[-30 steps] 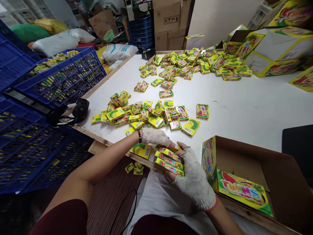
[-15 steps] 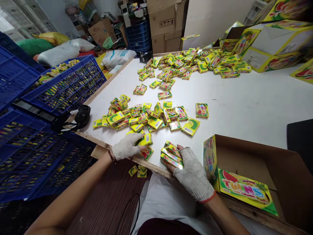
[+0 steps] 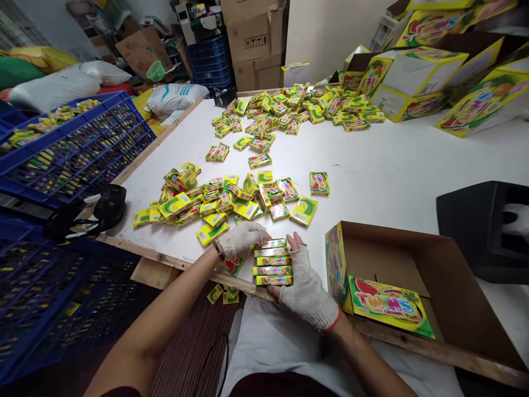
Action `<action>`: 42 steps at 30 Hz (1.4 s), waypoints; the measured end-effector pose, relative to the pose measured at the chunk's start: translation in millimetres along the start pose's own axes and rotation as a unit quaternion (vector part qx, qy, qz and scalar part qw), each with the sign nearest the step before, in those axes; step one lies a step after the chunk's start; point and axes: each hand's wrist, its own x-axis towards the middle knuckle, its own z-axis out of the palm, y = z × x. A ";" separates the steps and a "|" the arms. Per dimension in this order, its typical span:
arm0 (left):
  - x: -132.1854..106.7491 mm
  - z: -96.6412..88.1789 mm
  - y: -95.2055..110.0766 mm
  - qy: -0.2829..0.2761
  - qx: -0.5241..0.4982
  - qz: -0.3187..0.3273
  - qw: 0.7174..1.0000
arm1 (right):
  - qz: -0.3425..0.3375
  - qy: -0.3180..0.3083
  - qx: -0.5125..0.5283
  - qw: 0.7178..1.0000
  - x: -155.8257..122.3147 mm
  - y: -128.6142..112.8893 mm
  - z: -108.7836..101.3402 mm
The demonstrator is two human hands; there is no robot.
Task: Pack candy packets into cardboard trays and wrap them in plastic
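1. Row of small boxes (image 3: 273,271): five visible, narrow sides up, near the front edge of the bench (image 3: 384,165).
2. Right hand (image 3: 308,289): half-open, curved round the row's right side, digits at its far and near ends. Had hold of the row, likely to stop it fanning out.
3. Left hand (image 3: 242,241): fingers bent, tips at the row's far-left corner, probably squaring that end. Couldn't tell if it gripped a box; tips hidden.
4. Loose pile (image 3: 223,201) sat just beyond the left hand, presumably for short reach.
5. Open carton (image 3: 467,264) stood right of the right hand, open side up, TWINS panel (image 3: 388,306) along its near side; presumably parked there to leave working room.
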 end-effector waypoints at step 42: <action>-18.6 170.1 57.5 0.191 0.203 0.433 0.857 | 0.224 -0.375 -0.159 0.885 69.3 -1.1 -198.8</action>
